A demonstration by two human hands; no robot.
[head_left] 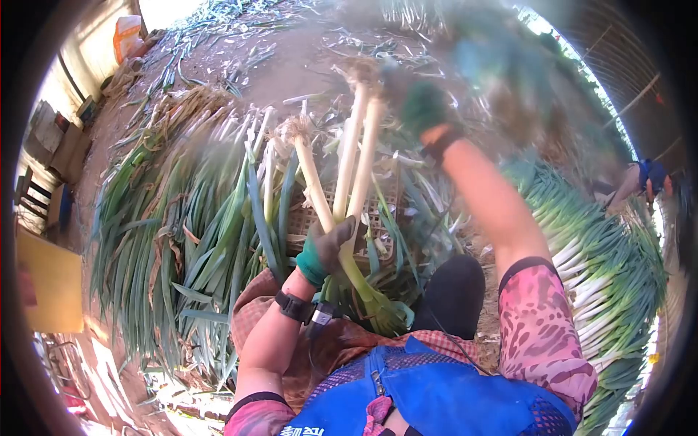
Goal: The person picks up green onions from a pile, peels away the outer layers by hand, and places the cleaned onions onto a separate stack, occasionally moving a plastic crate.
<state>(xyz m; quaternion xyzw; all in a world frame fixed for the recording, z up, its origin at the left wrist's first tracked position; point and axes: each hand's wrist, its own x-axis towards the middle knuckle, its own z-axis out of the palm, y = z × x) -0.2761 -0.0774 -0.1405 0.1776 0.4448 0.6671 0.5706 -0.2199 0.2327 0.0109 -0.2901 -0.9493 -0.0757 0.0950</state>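
Note:
My left hand (326, 251), in a green and dark glove, is closed around three thick green onions (353, 156). Their pale stalks point away from me with the roots (360, 70) at the far end, and their green ends lie toward my lap. My right hand (418, 104), also gloved, is by the root ends and smeared by motion. Whether its fingers hold anything cannot be made out. Beneath the held stalks is a lattice plastic crate (385, 234), littered with peelings.
A wide pile of untrimmed green onions (171, 225) lies on my left. Cleaner green onions with white stalks (582, 280) form a long row on my right. Loose leaves (254, 54) litter the soil ahead. Another person (651, 176) is at the far right.

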